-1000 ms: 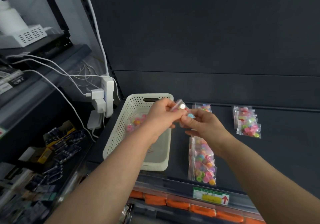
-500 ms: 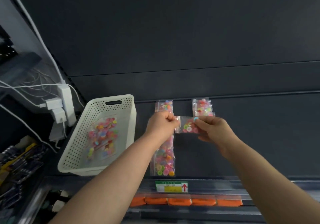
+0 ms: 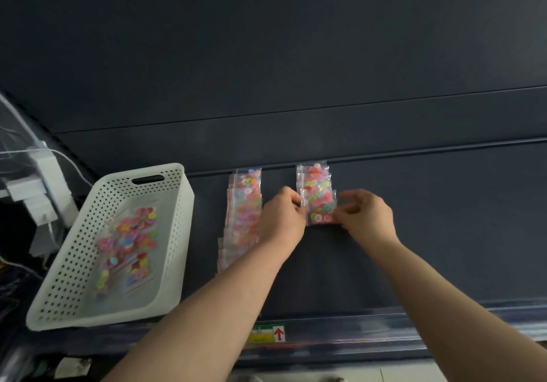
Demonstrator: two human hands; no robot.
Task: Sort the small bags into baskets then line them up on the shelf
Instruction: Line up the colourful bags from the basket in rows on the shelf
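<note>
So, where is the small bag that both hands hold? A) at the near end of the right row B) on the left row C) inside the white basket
A: left hand and right hand pinch the small bag at the near end of the right row.

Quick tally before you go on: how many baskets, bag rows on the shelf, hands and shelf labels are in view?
Basket: 1
Bag rows on the shelf: 2 (left row, right row)
Hands: 2 (left hand, right hand), both pinching the front bag of the right row
Label: 1
Total: 6
Single bags overlap too much to count.
</note>
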